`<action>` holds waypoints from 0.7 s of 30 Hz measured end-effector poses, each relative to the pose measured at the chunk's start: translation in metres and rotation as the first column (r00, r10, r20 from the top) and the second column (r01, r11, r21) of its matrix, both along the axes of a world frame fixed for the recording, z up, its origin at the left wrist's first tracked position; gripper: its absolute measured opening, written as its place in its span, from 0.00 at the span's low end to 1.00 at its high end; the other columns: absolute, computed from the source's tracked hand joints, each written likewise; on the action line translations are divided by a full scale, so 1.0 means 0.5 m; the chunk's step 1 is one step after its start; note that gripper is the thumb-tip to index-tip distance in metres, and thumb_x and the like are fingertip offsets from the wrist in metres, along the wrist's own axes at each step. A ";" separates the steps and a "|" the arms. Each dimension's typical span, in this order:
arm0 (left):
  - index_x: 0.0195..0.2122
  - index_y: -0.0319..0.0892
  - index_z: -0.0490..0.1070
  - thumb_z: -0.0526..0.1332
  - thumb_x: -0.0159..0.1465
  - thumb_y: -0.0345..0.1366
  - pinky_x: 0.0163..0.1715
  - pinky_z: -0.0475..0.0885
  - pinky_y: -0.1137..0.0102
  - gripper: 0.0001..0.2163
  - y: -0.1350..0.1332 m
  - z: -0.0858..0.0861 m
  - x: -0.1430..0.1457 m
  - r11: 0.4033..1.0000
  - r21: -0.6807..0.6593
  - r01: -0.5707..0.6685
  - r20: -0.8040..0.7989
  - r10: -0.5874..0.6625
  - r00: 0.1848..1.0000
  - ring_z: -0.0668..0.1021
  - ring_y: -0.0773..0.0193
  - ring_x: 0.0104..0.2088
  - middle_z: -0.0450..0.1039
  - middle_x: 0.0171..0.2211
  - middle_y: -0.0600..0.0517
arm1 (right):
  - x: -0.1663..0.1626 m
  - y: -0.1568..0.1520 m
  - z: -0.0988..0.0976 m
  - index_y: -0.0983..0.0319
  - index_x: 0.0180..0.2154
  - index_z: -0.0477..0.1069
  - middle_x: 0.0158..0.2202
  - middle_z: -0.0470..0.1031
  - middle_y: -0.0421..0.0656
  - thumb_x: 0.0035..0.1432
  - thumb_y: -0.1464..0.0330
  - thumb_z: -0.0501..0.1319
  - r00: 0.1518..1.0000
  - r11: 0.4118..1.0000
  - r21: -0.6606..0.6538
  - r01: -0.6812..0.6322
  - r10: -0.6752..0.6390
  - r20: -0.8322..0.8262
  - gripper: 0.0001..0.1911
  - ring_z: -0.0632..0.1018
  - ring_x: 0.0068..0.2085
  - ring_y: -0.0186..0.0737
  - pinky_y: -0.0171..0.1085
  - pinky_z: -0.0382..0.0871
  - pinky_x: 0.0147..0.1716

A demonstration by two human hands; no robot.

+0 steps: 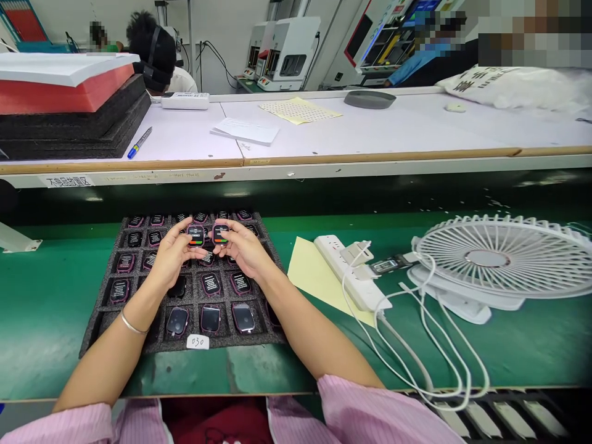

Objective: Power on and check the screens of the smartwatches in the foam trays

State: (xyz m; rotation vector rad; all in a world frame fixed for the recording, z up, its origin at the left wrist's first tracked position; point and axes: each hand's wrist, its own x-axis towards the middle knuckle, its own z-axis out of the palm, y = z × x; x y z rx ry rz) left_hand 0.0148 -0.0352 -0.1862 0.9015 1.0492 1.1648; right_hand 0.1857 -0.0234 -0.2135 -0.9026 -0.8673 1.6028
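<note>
A square smartwatch body (pixel 196 234) with a lit screen is pinched in my left hand (pixel 176 250). My right hand (pixel 243 246) grips a second watch body (pixel 221 234), close beside the first. Both screens show coloured bands near the bottom. Beneath my hands lies a dark grey foam tray (pixel 150 345) with rows of compartments. Several more watch bodies sit in it, such as one with lit white text (pixel 211 283) and a dark-screened one (pixel 210 319). My hands and forearms hide some of the compartments. A white label (pixel 198 341) marked 030 is on the tray's front edge.
Right of the tray are a yellow sheet (pixel 308 271), a white power strip (pixel 346 271) with looping cables (pixel 411 364), and a white fan (pixel 504 259). A raised shelf (pixel 314 139) runs behind, bearing stacked foam (pixel 69 123), a pen (pixel 139 143) and papers (pixel 245 131). Other people are beyond it.
</note>
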 end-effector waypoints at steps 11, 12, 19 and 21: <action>0.51 0.37 0.71 0.63 0.57 0.36 0.22 0.77 0.71 0.20 -0.004 -0.013 -0.004 0.993 0.116 0.035 -0.038 -0.031 0.999 0.80 0.65 0.20 0.76 0.29 0.54 | 0.000 -0.010 0.001 0.58 0.47 0.69 0.34 0.80 0.38 0.49 0.62 0.71 0.998 0.987 0.154 -0.039 0.030 0.061 0.24 0.73 0.22 0.28 0.30 0.63 0.21; 0.50 0.37 0.71 0.64 0.57 0.37 0.21 0.76 0.72 0.20 -0.004 -0.014 -0.004 0.991 0.126 0.034 -0.054 -0.028 0.998 0.79 0.66 0.19 0.75 0.28 0.55 | 0.000 -0.010 0.000 0.59 0.46 0.69 0.33 0.80 0.38 0.50 0.61 0.71 0.997 0.987 0.158 -0.040 0.029 0.070 0.23 0.72 0.22 0.28 0.30 0.62 0.21; 0.48 0.39 0.71 0.70 0.52 0.37 0.18 0.66 0.77 0.22 -0.007 -0.013 -0.006 0.977 0.206 0.058 -0.196 -0.017 0.980 0.70 0.75 0.17 0.75 0.29 0.56 | -0.004 -0.007 -0.003 0.59 0.48 0.69 0.34 0.80 0.38 0.50 0.66 0.67 0.996 0.987 0.135 -0.089 0.090 -0.005 0.21 0.78 0.25 0.33 0.34 0.71 0.26; 0.51 0.40 0.70 0.72 0.50 0.36 0.20 0.67 0.77 0.26 -0.007 -0.013 -0.005 0.976 0.203 0.084 -0.203 -0.042 0.978 0.71 0.74 0.20 0.77 0.33 0.54 | -0.005 -0.009 -0.002 0.58 0.49 0.68 0.33 0.79 0.37 0.49 0.70 0.64 0.994 0.986 0.138 -0.093 0.099 -0.038 0.24 0.80 0.27 0.35 0.36 0.74 0.29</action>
